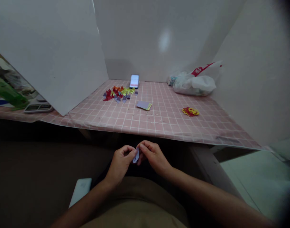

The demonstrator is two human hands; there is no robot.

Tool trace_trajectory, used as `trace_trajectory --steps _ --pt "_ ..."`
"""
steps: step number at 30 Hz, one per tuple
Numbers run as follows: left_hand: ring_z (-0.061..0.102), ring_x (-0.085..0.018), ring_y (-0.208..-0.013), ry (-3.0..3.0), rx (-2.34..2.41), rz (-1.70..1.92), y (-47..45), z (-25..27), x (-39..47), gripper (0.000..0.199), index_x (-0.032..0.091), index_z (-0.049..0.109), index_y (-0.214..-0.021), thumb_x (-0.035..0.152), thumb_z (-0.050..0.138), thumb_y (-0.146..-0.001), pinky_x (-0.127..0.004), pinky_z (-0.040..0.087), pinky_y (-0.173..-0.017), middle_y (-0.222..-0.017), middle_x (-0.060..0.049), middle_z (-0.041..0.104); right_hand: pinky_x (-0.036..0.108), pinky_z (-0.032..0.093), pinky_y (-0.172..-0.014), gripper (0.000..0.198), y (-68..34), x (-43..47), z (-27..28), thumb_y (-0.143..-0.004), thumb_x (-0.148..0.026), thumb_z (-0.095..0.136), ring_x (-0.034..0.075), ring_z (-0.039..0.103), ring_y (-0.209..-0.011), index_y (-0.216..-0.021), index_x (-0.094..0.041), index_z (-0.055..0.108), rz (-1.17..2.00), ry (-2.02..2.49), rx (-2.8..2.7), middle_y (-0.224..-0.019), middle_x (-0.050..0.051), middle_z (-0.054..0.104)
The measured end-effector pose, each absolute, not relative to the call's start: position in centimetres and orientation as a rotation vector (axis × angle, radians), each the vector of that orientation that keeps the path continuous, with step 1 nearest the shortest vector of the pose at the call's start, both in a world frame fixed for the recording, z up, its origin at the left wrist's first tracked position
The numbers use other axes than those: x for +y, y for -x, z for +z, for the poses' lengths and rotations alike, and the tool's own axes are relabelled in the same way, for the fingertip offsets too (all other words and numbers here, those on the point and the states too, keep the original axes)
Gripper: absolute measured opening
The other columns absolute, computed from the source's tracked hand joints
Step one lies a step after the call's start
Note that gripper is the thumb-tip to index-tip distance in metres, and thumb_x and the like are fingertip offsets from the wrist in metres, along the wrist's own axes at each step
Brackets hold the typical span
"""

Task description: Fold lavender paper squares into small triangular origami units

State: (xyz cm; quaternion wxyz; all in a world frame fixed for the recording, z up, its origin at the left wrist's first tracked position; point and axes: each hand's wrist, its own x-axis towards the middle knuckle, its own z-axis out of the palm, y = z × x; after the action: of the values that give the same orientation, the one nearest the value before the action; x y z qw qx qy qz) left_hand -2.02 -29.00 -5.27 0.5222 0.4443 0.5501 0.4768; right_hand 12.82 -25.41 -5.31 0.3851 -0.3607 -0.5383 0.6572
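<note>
Between my two hands is a small piece of folded lavender paper (136,156), held over my lap in front of the table edge. My left hand (121,161) pinches it from the left with thumb and fingers. From the other side my right hand (153,155) grips its upper right part, the fingertips partly hidden behind it. Beyond them on the table lies a stack of paper sheets (144,105), lavender on top with yellow-green below. Farther back on the left sits a cluster of small folded paper pieces (118,93) in red, orange, yellow and grey-purple.
A lit phone (134,81) leans upright at the back of the pink checked table (163,120). On the right are red and yellow flat cutouts (190,111) and a white plastic bag (194,84). White panels (52,47) enclose the table. A white device (80,190) lies beside my left forearm.
</note>
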Motion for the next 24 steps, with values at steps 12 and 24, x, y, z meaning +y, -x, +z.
trace_trajectory --steps 12,24 --pt "0.049 -0.014 -0.061 -1.197 1.321 1.077 2.08 -4.73 -29.02 0.026 0.016 0.063 -0.067 0.038 0.065 -0.08 -0.027 0.038 -0.061 -0.063 0.001 0.056 0.023 0.043 -0.047 0.025 -13.07 -25.08 -5.18 -0.091 -0.034 0.056 0.013 0.06 -0.045 -0.072 -0.018 0.057 1.523 1.003 -1.557 -0.053 -0.003 0.061" --pt "0.049 -0.013 -0.062 -1.254 1.334 1.083 2.21 -4.8 -29.18 0.025 0.015 0.065 -0.07 0.037 0.064 -0.082 -0.026 0.038 -0.059 -0.066 0.001 0.055 0.023 0.037 -0.049 0.018 -13.49 -24.67 -4.77 -0.085 -0.03 0.062 0.01 0.052 -0.048 -0.072 -0.018 0.058 1.486 0.998 -1.666 -0.058 -0.004 0.057"
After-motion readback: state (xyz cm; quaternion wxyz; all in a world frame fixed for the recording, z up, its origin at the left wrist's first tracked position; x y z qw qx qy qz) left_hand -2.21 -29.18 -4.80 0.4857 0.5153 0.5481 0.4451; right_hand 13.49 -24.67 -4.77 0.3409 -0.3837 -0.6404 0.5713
